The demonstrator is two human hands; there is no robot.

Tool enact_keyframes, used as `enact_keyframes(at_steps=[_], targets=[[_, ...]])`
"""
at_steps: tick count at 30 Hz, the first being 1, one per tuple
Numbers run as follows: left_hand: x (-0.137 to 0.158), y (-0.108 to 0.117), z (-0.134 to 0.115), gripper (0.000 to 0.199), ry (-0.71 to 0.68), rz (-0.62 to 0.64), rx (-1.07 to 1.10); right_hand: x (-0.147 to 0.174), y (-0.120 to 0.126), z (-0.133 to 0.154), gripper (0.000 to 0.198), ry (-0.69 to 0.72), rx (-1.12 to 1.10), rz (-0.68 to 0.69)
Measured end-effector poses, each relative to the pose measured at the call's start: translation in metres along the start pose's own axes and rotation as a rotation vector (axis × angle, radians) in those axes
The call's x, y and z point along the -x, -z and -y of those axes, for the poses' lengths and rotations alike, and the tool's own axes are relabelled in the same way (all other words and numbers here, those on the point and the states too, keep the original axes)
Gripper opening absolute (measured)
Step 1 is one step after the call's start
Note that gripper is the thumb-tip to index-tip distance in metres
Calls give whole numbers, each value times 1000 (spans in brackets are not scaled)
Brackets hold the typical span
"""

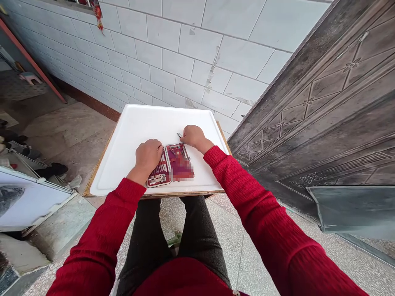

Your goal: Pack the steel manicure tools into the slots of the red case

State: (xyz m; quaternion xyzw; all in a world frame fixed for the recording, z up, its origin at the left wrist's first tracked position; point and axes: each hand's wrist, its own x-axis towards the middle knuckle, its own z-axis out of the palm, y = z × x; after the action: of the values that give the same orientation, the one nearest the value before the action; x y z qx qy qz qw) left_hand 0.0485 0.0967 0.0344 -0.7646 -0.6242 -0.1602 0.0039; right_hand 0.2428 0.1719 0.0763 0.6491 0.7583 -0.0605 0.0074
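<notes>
An open manicure set case (182, 172) with a dark red lining lies near the front of the white board, partly blurred out. Slim metal tools (161, 167) and clippers (161, 178) sit in its left half. My left hand (148, 155) is closed at that half, its fingers curled over the case's upper left part and hiding some tools. Just beyond the right half, my right hand (194, 136) pinches a small metal manicure tool (179, 135). Only the tip of this tool shows; the fingers cover the rest.
The white board (154, 123) rests on a wooden-edged table (95, 181) against a tiled wall (175, 61). A dark patterned metal door (308, 102) stands to the right. Clutter and a white panel (33, 197) are at the left.
</notes>
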Motion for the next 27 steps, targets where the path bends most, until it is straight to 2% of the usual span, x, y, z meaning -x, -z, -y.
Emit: enact_keyframes(at_steps=[5, 10, 13, 16, 22, 27], targets=[[1, 2, -1, 27, -11, 1, -1, -13, 1, 9, 20, 51, 90, 16], [3, 3, -2, 26, -12, 4, 15, -13, 1, 4, 12, 52, 36, 3], [3, 3, -3, 25, -7, 16, 26, 8, 7, 0, 13, 37, -60, -9], [3, 3, -5, 25, -1, 27, 40, 44, 16, 0, 14, 79, -198, 18], [5, 4, -6, 25, -13, 22, 35, 111, 10, 8, 14, 40, -634, 335], [5, 2, -5, 26, -14, 10, 24, 125, -1, 15, 17, 6, -638, 336]])
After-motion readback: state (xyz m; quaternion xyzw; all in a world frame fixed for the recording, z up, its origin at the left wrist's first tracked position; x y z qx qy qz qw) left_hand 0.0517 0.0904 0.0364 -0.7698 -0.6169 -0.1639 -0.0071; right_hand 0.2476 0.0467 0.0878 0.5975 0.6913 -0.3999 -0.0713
